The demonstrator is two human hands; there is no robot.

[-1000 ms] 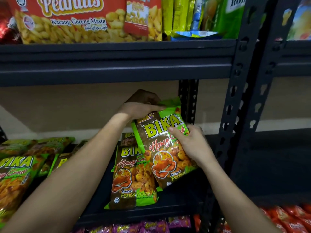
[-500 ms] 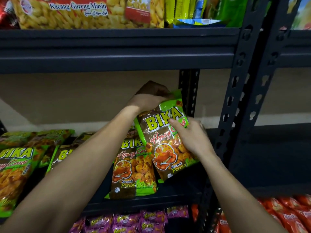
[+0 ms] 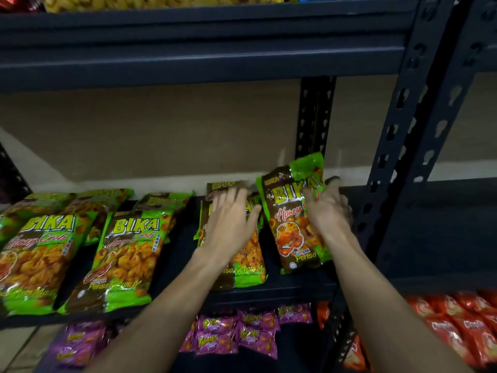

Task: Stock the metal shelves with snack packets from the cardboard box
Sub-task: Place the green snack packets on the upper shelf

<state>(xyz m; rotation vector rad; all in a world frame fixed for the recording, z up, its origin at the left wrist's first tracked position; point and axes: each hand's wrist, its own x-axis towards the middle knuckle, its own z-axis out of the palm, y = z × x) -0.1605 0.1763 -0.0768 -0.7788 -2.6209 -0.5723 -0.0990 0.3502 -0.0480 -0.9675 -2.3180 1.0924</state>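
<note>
A green and brown BIKA Honey Crab snack packet (image 3: 289, 230) leans up at the right end of the dark metal shelf (image 3: 269, 297). My right hand (image 3: 326, 211) holds it along its right side, fingers curled round the edge. My left hand (image 3: 231, 224) rests with straight, spread fingers on a second BIKA packet (image 3: 247, 267) lying flat just to the left. Another packet peeks out behind that one. The cardboard box is not in view.
More BIKA packets (image 3: 129, 254) lie in rows on the left of the same shelf. A perforated upright post (image 3: 408, 130) stands close to my right hand. The upper shelf (image 3: 188, 49) hangs overhead. Purple packets (image 3: 236, 337) and red packets (image 3: 457, 332) fill the shelf below.
My left hand has let go of the top of the held packet and come down onto the flat packet to its left. The view has tilted down and to the left.
</note>
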